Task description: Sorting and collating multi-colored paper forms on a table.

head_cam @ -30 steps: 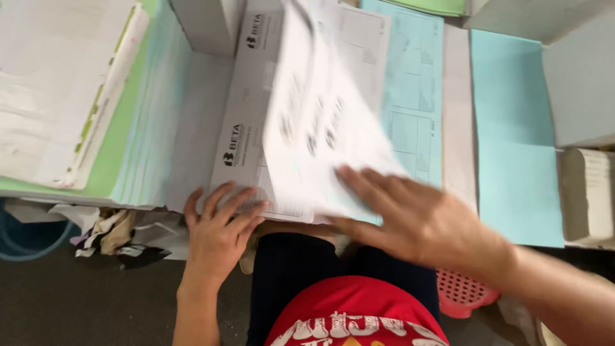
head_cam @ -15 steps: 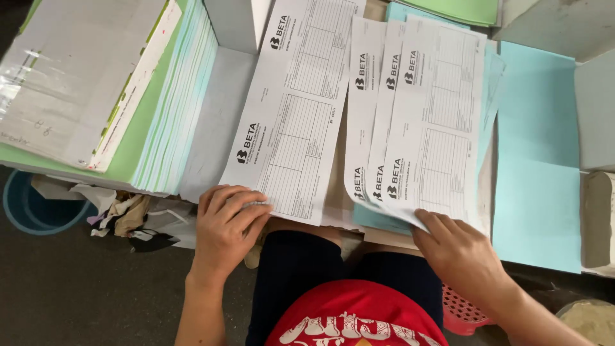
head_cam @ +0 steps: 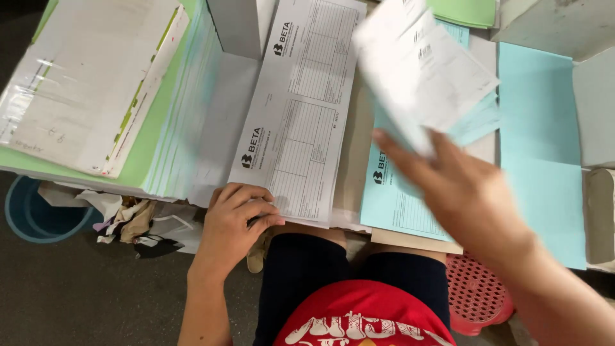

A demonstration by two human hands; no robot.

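While my right hand (head_cam: 464, 192) lifts a bunch of white paper sheets (head_cam: 423, 70) up off the table, my fingers are closed around the bottom edge of the bunch and hold it tight. The sheets look blurry, and they hang in the air above a pile of light blue sheets (head_cam: 400, 198) that lies flat on the table. My left hand (head_cam: 234, 221) rests at the near edge of the table with its fingers curled in. The fingertips press down on the bottom corner of a long white form (head_cam: 301, 109), and I cannot tell if they pinch it or only push on it. That form has black boxes and lines on it and lies flat, going away from me, just left of the blue pile. To the left of the form is a tall stack of paper with pale blue and green edges (head_cam: 173, 122). On top of that stack sits a white bundle wrapped in clear plastic (head_cam: 83, 83). To the far right lies a big plain blue sheet (head_cam: 541, 154). Below the table I see my dark shorts and red shirt (head_cam: 365, 317). A red plastic stool (head_cam: 477, 291) is under me on the right. A blue bucket (head_cam: 38, 214) stands on the floor to the left, next to some crumpled scraps of paper (head_cam: 128, 221).
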